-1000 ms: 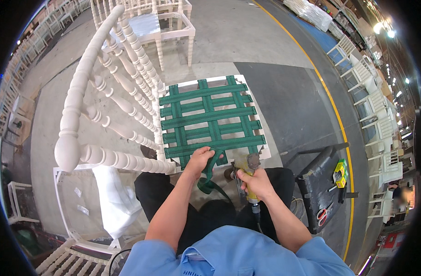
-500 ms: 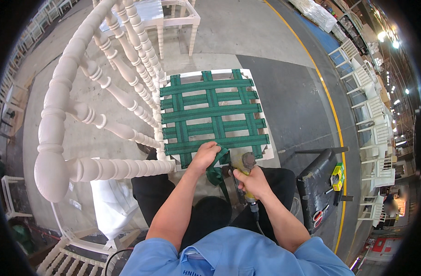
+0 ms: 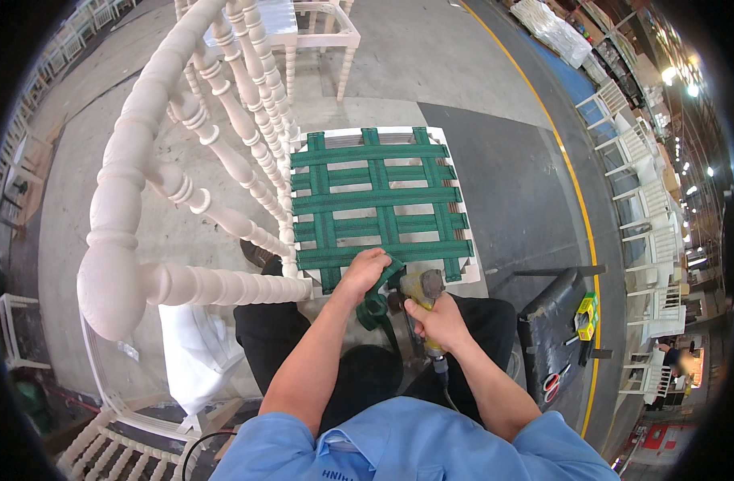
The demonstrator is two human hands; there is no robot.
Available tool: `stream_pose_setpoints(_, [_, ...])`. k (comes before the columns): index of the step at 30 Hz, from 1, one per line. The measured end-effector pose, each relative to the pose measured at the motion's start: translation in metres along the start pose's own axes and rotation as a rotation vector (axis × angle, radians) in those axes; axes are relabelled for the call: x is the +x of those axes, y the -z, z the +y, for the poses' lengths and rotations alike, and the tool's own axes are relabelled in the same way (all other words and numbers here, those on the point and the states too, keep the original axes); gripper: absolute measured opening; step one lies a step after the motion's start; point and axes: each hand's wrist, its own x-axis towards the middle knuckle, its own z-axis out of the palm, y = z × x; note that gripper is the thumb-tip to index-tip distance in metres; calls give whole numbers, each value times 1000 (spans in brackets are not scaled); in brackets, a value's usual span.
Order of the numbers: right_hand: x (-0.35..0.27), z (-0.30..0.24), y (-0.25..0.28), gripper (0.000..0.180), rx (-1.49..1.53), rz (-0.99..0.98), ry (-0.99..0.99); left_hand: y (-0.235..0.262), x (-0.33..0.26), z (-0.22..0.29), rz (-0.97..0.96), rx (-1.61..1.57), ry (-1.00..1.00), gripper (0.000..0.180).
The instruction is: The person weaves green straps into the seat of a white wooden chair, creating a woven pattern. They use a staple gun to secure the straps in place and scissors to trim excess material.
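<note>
A white chair with turned spindles (image 3: 110, 224) lies on its side in front of me, its seat frame crossed by woven green webbing (image 3: 419, 195). My left hand (image 3: 365, 271) is closed on a loose green webbing strap (image 3: 373, 309) at the near edge of the seat. The rest of the strap hangs in a loop over my lap. My right hand (image 3: 441, 321) is wrapped round a worn yellowish staple gun (image 3: 421, 282) with an air hose at its handle end. The gun's nose lies close to the strap and the near seat rail; whether it touches is hidden.
On my right a black padded stand (image 3: 547, 333) holds red-handled scissors (image 3: 555, 385) and a yellow-green box (image 3: 586, 317). A white wrapped bundle (image 3: 197, 353) is at my left. Another white chair frame (image 3: 327, 36) stands beyond, and rows of white chairs (image 3: 652, 232) line the right.
The chair sits slightly farther right in the view. The staple gun has shifted a little left and its head has turned slightly. Both hands keep their holds.
</note>
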Motion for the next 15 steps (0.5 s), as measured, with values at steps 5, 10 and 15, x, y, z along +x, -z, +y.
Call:
stream_pose_setpoints(5, [1,0,-9,31,-5,10,24,1,2,1,-16,18,-1,19])
stream_pose_setpoints(10, [-24,-13,25,29,139,60,4,6,-4,-3,-11,139,8,25])
stream_pose_setpoints(15, [-83,-14,140,33,55,347,235,-1,-25,-14,-223,481,-328,37])
